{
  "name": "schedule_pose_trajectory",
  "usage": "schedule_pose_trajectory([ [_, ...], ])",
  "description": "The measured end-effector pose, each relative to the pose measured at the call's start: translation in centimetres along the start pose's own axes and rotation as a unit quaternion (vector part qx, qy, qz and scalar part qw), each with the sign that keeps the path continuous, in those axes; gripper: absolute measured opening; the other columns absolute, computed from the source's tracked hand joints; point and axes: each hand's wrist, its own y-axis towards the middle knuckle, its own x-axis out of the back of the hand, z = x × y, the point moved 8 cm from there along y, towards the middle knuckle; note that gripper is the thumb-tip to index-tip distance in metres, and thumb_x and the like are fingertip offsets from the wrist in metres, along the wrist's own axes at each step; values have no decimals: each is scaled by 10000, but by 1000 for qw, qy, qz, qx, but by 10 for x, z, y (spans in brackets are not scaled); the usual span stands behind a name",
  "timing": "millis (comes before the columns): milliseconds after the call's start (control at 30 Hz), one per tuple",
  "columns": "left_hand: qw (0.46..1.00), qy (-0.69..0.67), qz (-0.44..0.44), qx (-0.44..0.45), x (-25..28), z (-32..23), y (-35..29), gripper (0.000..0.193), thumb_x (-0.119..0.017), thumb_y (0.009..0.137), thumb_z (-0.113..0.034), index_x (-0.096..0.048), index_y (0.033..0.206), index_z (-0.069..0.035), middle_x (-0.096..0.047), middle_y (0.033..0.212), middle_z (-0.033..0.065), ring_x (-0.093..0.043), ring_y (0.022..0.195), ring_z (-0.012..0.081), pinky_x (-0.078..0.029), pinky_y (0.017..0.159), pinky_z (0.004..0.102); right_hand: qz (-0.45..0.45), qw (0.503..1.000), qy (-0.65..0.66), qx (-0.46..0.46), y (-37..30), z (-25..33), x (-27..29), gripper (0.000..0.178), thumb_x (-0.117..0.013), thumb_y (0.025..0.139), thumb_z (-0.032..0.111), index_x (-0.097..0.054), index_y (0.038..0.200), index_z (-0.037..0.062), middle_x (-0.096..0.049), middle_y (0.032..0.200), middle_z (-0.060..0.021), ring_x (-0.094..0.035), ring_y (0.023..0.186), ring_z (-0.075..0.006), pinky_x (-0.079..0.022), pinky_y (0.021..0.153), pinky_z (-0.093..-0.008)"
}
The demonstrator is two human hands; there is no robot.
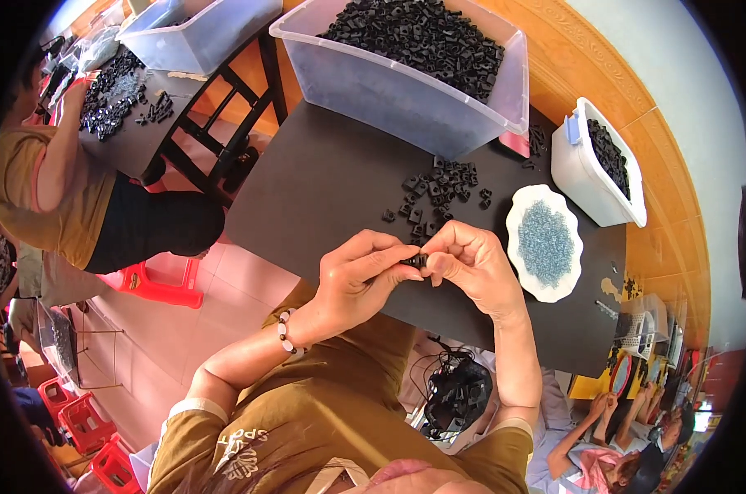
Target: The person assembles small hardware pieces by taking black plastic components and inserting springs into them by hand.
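At the far left, red stools stand on the floor. Above them, a co-worker in a brown top is beside a second worktop, where black pieces lie spread. A bluish tub stands at its far end, with a black frame to its right.

Toward the middle, a beaded bracelet circles the person's left wrist. The left grip is closed, pinching one end of a small black part over the near side of the main worktop. A large bin heaped with black pieces stands at the back. The right grip pinches the part's other end, thumb and forefinger meeting it; the fingers cover much of it, so I can't tell whether it is one piece or two joined.

Just beyond the hands is a loose pile of black pieces. Below the near edge hangs or stands a black bag.

To the right, a white scalloped plate holds clear bluish bits. Behind it stands a white tub of black pieces. Other people sit at lower right.
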Motion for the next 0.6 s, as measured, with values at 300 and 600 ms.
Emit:
schedule_pose_trajectory([
  [300, 999, -27, -28, -6, 4, 2, -1, 307, -883, 780, -72, -788, 1070, -42, -679, 999, 69, -658, 773, 152, -548, 662, 271, 50, 998, 40, -16, 0, -9, -3, 500, -586, 1055, 462, -684, 1166, -16, -692, 941, -47, -617, 838, -100, -513, 793, -255],
  [600, 999, -9, -21, -22, 2, -3, 0, 328, -872, 772, -37, -795, 1091, -61, -629, 1086, 80, -631, 819, 162, -557, 693, 279, 147, 979, 118, -74, -1, -20, -27, 631, -549, 1040, 542, -649, 1283, -32, -659, 1031, -34, -607, 915, -117, -507, 872, -271],
])
